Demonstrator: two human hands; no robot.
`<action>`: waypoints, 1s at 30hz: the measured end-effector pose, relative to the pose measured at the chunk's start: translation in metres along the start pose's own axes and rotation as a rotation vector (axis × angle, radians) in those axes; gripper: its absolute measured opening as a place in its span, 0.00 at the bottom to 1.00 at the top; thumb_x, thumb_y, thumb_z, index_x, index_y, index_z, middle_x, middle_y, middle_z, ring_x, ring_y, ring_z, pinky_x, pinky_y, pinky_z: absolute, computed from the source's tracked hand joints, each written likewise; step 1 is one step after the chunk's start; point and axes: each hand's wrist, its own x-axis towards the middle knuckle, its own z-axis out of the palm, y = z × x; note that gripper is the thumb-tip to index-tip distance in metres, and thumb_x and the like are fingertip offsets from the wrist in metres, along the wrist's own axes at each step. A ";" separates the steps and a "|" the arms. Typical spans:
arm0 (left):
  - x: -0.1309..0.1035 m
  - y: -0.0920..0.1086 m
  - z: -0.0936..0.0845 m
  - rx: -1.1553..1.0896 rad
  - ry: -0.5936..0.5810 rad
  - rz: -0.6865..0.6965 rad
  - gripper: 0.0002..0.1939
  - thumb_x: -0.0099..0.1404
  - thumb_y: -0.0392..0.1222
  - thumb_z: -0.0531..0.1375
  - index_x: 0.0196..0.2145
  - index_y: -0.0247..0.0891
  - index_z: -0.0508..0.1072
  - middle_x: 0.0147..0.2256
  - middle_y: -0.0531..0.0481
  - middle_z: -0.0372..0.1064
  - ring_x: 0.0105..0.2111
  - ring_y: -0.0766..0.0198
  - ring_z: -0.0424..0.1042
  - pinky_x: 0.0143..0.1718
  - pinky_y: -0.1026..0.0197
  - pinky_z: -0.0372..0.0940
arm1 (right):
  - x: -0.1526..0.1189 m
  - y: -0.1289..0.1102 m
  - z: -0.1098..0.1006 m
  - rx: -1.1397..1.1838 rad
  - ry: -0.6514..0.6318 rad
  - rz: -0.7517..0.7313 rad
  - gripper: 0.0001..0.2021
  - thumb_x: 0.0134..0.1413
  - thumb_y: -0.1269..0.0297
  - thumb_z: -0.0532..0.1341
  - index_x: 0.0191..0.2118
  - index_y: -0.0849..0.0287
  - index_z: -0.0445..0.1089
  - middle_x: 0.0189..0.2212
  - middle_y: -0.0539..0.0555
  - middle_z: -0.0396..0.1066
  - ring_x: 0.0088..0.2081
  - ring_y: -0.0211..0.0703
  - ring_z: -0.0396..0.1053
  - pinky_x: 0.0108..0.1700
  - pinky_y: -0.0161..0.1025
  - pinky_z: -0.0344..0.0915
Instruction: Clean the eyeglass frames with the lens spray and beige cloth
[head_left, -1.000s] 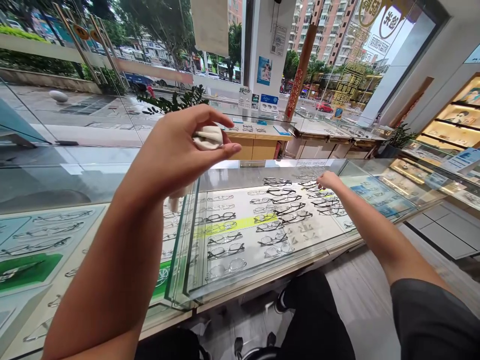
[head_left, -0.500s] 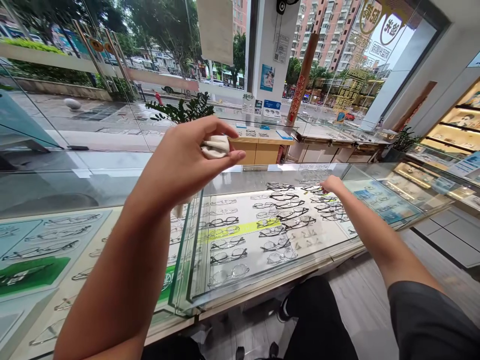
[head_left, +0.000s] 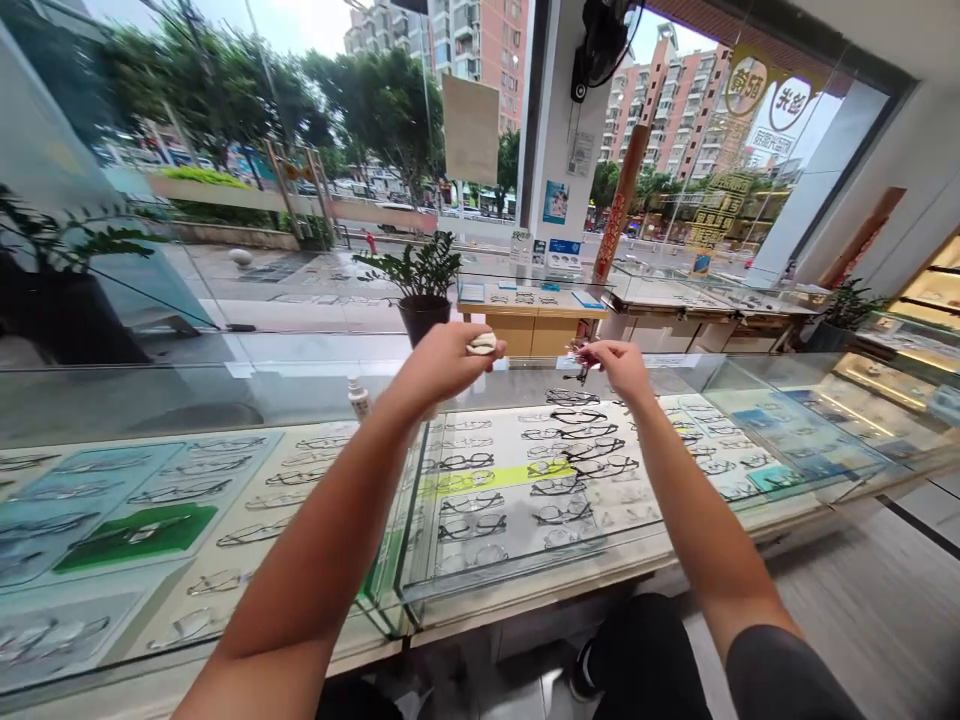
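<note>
My left hand [head_left: 454, 362] is closed around a folded white cloth [head_left: 481, 344], held above the glass display case [head_left: 450, 590]. To its right, my right hand [head_left: 619, 365] pinches a dark pair of eyeglasses [head_left: 579, 362], raised over the case; the glasses look small and partly blurred, and the fingers hide some of the frame. The cloth and these glasses are apart. Below my hands, a column of black-framed eyeglasses [head_left: 581, 417] lies near the middle of the case. A small white spray bottle [head_left: 358, 397] stands behind my left forearm.
More eyeglasses [head_left: 472, 500] lie in rows in the case, some beside a yellow-green strip [head_left: 495, 476]. At left, another case holds frames and a green card [head_left: 135, 537]. A potted plant [head_left: 420, 275] stands beyond the counter, near a far display cabinet [head_left: 532, 325].
My right hand has lifted a pair of eyeglasses from the case and moved left. My left hand with the cloth has moved lower and farther out, so the two hands are closer. The view has shifted.
</note>
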 end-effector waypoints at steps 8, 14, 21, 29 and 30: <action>-0.039 -0.094 0.059 -0.452 -0.025 -0.372 0.32 0.60 0.71 0.67 0.39 0.34 0.81 0.37 0.42 0.80 0.22 0.69 0.61 0.26 0.62 0.56 | -0.030 0.011 0.130 0.379 -0.085 0.026 0.18 0.56 0.44 0.67 0.36 0.53 0.86 0.35 0.56 0.86 0.40 0.51 0.81 0.45 0.46 0.71; -0.057 -0.105 0.079 -0.675 -0.089 -0.525 0.36 0.55 0.72 0.72 0.41 0.33 0.80 0.40 0.41 0.80 0.21 0.73 0.59 0.22 0.64 0.48 | -0.046 0.031 0.147 0.396 -0.124 0.032 0.16 0.58 0.45 0.69 0.37 0.51 0.87 0.38 0.56 0.86 0.43 0.53 0.81 0.49 0.50 0.74; -0.059 -0.103 0.079 -0.806 -0.120 -0.536 0.32 0.51 0.65 0.78 0.38 0.35 0.77 0.26 0.55 0.67 0.21 0.74 0.57 0.23 0.64 0.47 | -0.056 0.038 0.147 0.422 -0.203 0.045 0.15 0.59 0.44 0.69 0.38 0.49 0.87 0.39 0.55 0.86 0.46 0.56 0.80 0.55 0.54 0.74; -0.058 -0.101 0.078 -0.801 -0.037 -0.478 0.30 0.51 0.63 0.78 0.36 0.36 0.75 0.25 0.58 0.62 0.22 0.74 0.55 0.25 0.64 0.46 | -0.057 0.040 0.153 0.607 -0.178 0.161 0.09 0.55 0.52 0.72 0.36 0.50 0.81 0.39 0.52 0.83 0.45 0.49 0.77 0.48 0.45 0.70; -0.058 -0.100 0.078 -0.788 -0.031 -0.465 0.30 0.52 0.62 0.78 0.36 0.36 0.75 0.25 0.58 0.62 0.22 0.74 0.55 0.26 0.63 0.46 | -0.056 0.042 0.153 0.630 -0.168 0.205 0.11 0.52 0.52 0.74 0.37 0.50 0.80 0.38 0.52 0.82 0.45 0.49 0.77 0.47 0.44 0.69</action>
